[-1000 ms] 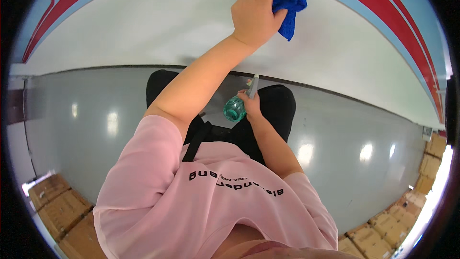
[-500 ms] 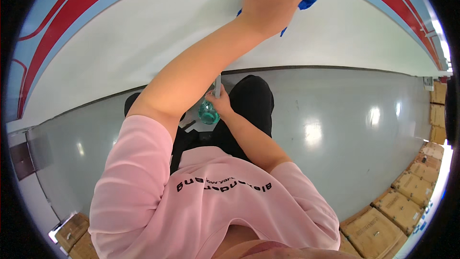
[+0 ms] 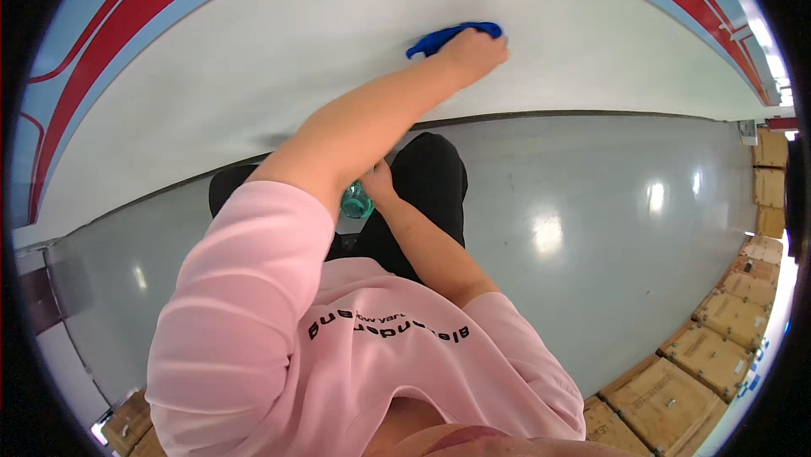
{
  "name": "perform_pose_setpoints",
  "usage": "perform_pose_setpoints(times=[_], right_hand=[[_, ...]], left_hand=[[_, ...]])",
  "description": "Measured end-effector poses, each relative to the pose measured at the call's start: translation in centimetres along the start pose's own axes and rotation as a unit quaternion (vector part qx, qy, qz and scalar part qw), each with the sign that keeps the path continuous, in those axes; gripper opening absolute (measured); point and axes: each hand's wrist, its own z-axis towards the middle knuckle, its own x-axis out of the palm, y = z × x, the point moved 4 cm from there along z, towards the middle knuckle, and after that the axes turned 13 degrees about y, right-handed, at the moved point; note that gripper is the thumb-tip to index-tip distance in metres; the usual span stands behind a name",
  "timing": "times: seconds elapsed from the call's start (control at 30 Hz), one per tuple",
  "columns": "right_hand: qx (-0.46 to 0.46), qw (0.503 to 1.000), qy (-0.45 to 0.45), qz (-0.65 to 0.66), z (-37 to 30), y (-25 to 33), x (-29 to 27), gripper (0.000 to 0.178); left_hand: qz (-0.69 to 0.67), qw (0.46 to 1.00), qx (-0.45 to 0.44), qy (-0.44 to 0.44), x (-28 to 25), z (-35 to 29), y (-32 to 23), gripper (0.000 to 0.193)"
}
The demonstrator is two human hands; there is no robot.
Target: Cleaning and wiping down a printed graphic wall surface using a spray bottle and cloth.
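My left hand (image 3: 475, 57) is closed on a blue cloth (image 3: 448, 37), pressing it against the white lower panel (image 3: 338, 18) in front of me. Part of the cloth sticks out to the left of the knuckles. Between my knees, my right hand (image 3: 378, 182) grips a clear green spray bottle (image 3: 356, 204). My left forearm crosses over the bottle and hides its top and some of the right fingers.
Red and light-blue stripes (image 3: 110, 56) run along the panel's upper part. Below the panel's dark bottom edge lies a shiny grey floor (image 3: 583, 195). Several wooden crates (image 3: 663, 398) line the right side, with more crates (image 3: 127, 423) at the lower left.
My left hand has drawn the blue cloth down the panel toward me and slightly left. The right hand and spray bottle have shifted slightly left, and the bottle's top is now covered.
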Motion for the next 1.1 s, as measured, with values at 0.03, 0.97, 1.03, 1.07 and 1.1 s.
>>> perform_pose_setpoints(times=[0.03,0.97,1.03,1.07,1.1], right_hand=[[0.011,0.999,-0.006,0.033,-0.6,0.0,-0.1,0.075],[0.045,0.998,0.025,-0.033,-1.2,0.3,-0.9,0.073],[0.058,0.998,0.017,-0.008,-1.3,0.0,-1.2,0.073],[0.063,0.998,0.017,-0.009,-1.3,-0.2,-1.1,0.073],[0.060,0.998,0.023,-0.011,-1.2,-0.4,-1.1,0.073]], left_hand=[[0.017,1.000,0.018,-0.006,-0.1,-1.6,0.1,0.016],[-0.373,0.600,-0.642,-0.297,9.7,-40.2,11.2,0.036],[-0.560,0.244,-0.657,-0.442,12.4,-39.9,9.9,0.028],[-0.560,0.240,-0.659,-0.441,12.6,-40.0,10.0,0.028],[-0.606,0.197,-0.626,-0.450,13.0,-39.6,10.2,0.027]])
